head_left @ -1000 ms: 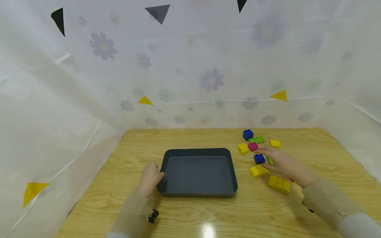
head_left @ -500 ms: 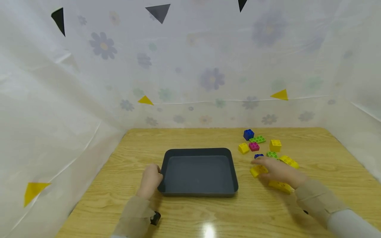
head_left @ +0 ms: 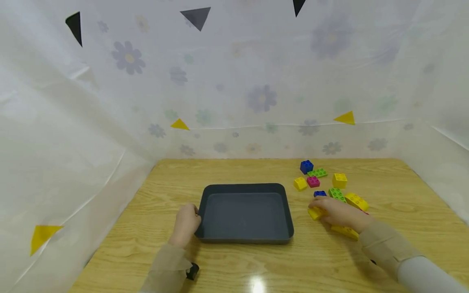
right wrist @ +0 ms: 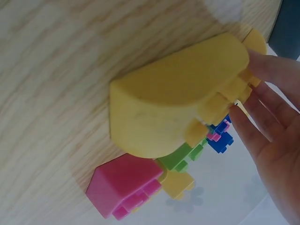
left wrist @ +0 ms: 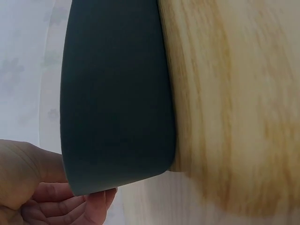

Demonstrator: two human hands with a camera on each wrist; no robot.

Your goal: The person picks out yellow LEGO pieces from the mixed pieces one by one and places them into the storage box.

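One long yellow block nearest, lower right of the frame, top edge hidden by the right hand. That hand: half-closed, thumb and fingertips pinching a smaller yellow block on its left; can't tell if it's lifted. Left hand, lower left of centre: fingers curled, gripping the left wall of the dark grey tray. Tray sits lower centre on the table. Past the right hand: blue brick, green brick, yellow curved brick. Farther, right of centre: magenta brick, yellow cube, dark blue cube. Flower-print curtain across the top.
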